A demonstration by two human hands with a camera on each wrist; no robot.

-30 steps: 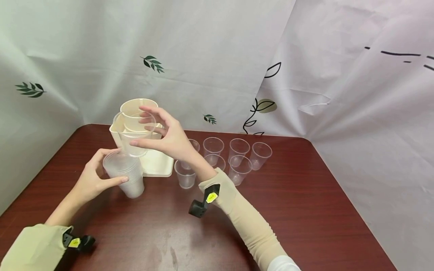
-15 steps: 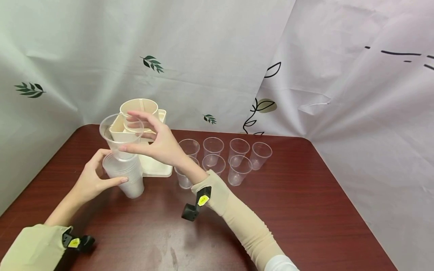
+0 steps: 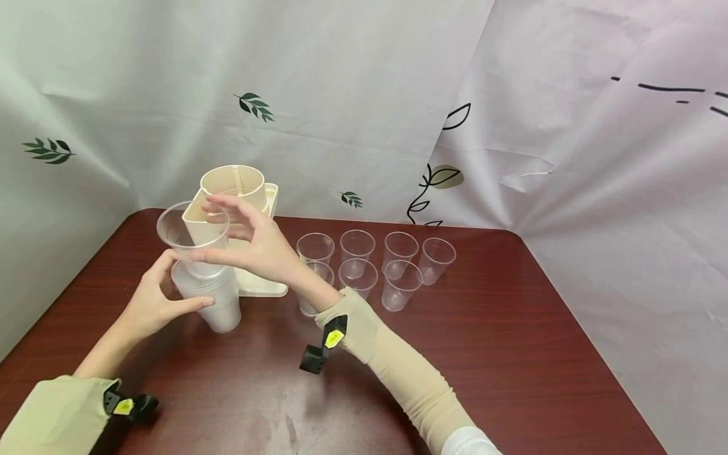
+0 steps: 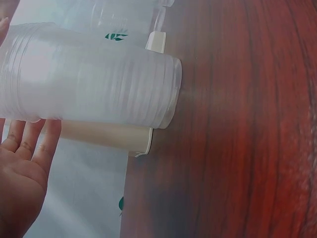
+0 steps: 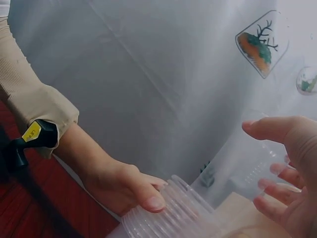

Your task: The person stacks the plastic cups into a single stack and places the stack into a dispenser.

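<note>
The left hand point(image 3: 156, 294) holds the stack point(image 3: 223, 306) of clear cups near its top, the thumb along the near side; most of its other fingers are hidden behind the plastic. The left wrist view shows three of them reaching in behind the stack, their tips out of sight.

The right hand point(image 3: 250, 246) holds a single cup point(image 3: 190, 243), thumb on one side and fingers spread on the other. This cup is directly above the stack, mouth up, its base overlapping the stack's rims; whether it sits inside or only in front cannot be told. In the right wrist view it is a faint outline, and that hand is cut off by the frame's edge.

The cream container point(image 3: 227, 182) behind is partly covered by the right hand and the cup, as is the tray point(image 3: 263, 286) below. To the right, seven loose cups point(image 3: 402, 287) stand on the table point(image 3: 483, 366), some overlapping; the forearm and sleeve point(image 3: 398, 360) cover parts of the nearer ones.
</note>
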